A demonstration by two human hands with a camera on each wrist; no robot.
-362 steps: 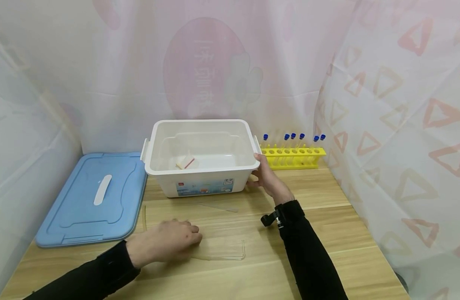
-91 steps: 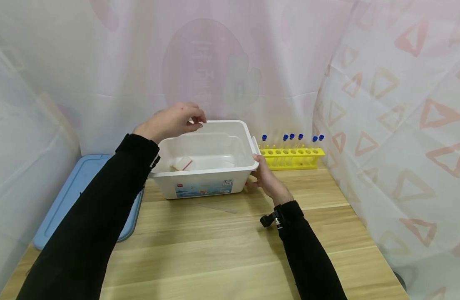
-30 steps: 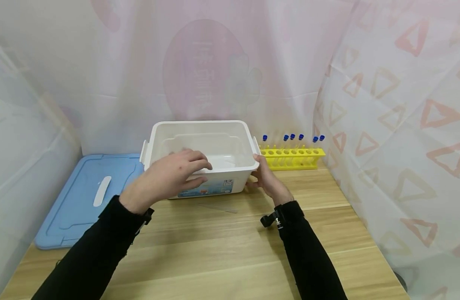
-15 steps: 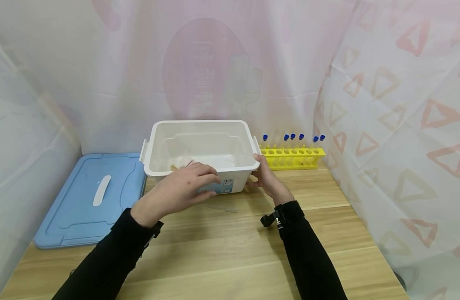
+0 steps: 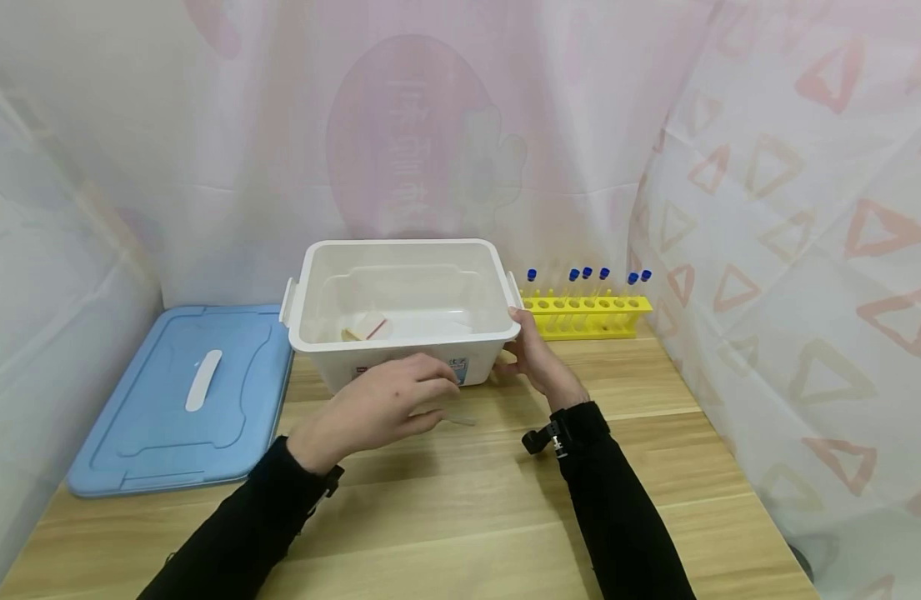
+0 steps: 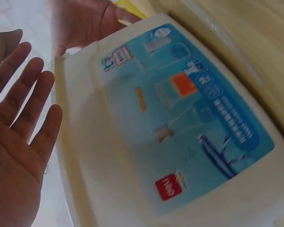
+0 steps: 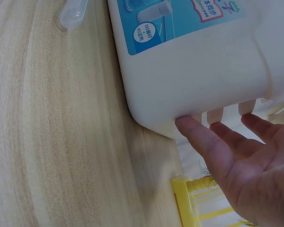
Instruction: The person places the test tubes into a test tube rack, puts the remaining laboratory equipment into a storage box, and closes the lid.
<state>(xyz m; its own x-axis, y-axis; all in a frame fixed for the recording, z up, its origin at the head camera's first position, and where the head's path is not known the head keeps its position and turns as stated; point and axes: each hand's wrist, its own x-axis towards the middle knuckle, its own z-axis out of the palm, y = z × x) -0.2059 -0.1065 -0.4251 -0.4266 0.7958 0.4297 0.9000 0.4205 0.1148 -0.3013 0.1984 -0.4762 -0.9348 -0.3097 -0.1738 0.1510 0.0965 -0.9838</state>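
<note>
A white plastic storage bin [image 5: 400, 342] stands lidless, with a blue picture label [image 6: 180, 118] on its front. My left hand [image 5: 381, 406] is held in front of that label with nothing in it, its fingers nearly straight and spread in the left wrist view. Under it on the table lies a slim clear plastic tube [image 5: 462, 421], partly hidden by the hand; its rounded end [image 7: 73, 18] shows in the right wrist view. My right hand [image 5: 538, 362] steadies the bin's right side, fingertips pressed to the wall and fingers extended. Inside the bin lies a small pale block with a red stripe [image 5: 370, 326].
The blue lid [image 5: 160, 408] with a white handle lies on the wooden table [image 5: 460, 517] at left. A yellow rack [image 5: 595, 325] with several blue-capped test tubes stands right of the bin. Printed cloth curtains [image 5: 280, 150] close in the back and sides.
The bent clear tubing on the table 12 seconds ago is gone from there. My left hand has come from above the bin down to its front, over the slim tube; the right hand stays put.
</note>
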